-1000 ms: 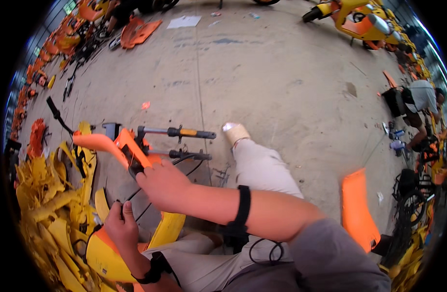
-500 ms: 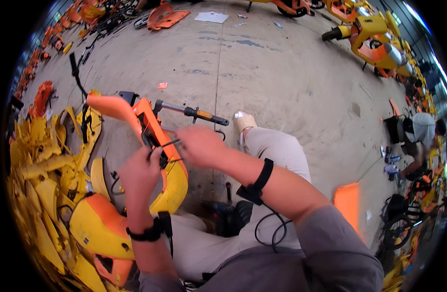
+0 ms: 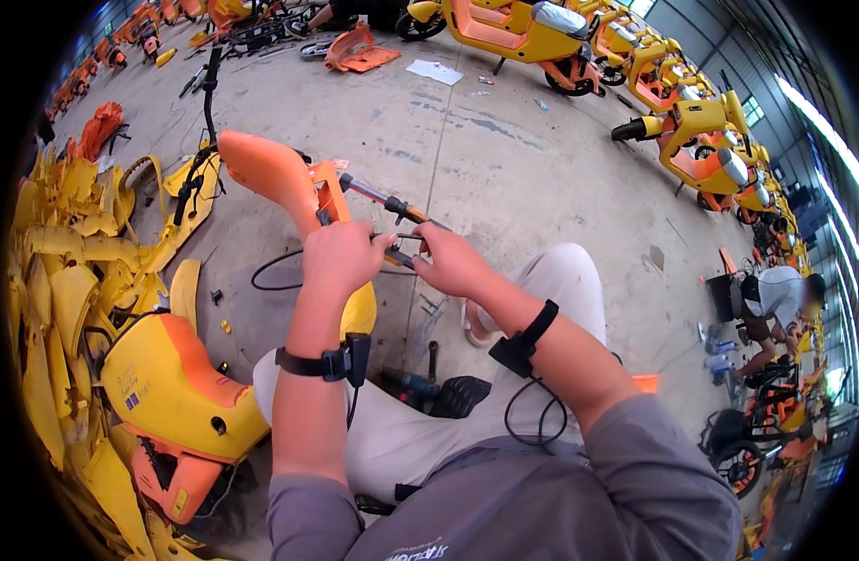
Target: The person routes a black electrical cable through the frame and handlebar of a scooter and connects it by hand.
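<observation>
Both hands are raised in front of me over a partly stripped scooter front end. My left hand (image 3: 341,254) is pinched on a black cable (image 3: 255,273), which curves out in a loop to its left. Fingers of my right hand (image 3: 448,265) are closed on the same cable, a short stretch of it running between the two hands. Just beyond them is the orange front panel (image 3: 269,171), with a yellow part (image 3: 360,307) below, partly hidden by my left arm. A fork tube (image 3: 366,191) reaches out behind my right hand.
Broken yellow panels (image 3: 65,309) are heaped at the left, beside a yellow-orange scooter shell (image 3: 163,374). A power drill (image 3: 411,385) and a wrench (image 3: 433,360) lie near my legs. Scooters (image 3: 696,150) stand in rows at the far right, where another person (image 3: 775,297) bends over.
My hands have moved up and to the right, with the cable now drawn out in a loop on the left. The whole view has shifted, bringing more of the far scooters into sight.
</observation>
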`<state>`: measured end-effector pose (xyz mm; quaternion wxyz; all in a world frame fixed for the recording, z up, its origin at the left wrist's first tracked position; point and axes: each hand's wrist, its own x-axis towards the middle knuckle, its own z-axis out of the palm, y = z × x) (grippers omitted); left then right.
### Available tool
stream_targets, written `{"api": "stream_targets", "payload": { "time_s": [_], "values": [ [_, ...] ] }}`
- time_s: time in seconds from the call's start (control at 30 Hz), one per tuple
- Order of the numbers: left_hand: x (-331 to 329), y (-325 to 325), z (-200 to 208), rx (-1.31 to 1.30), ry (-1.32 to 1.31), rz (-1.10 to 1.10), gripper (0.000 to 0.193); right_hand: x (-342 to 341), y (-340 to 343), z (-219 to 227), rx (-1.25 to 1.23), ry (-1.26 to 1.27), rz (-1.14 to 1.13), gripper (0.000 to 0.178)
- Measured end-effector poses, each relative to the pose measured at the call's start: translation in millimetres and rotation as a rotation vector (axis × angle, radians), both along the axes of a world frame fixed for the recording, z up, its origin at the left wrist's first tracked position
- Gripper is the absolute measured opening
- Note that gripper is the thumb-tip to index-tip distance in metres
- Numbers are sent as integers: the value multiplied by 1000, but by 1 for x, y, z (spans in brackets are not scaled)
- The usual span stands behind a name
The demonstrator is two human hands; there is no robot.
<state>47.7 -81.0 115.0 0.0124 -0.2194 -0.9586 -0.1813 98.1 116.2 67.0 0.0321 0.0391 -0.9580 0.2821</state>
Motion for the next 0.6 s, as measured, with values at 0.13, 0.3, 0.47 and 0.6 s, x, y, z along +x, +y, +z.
{"api": "stream_targets", "payload": {
  "time_s": [0.13, 0.3, 0.47, 0.6],
  "values": [
    [8, -8, 5, -41, -8, -26, 46, 9, -7, -1, 28, -11, -10, 38],
    [12, -12, 11, -39, -51, -32, 47, 17, -10, 7, 62, -35, -19, 37],
    [14, -13, 10, -10, -20, -64, 46, 22, -12, 10, 72, -63, -31, 34],
    [13, -18, 10, -7, -57, -59, 45, 22, -15, 17, 103, -97, -22, 37]
  ]
}}
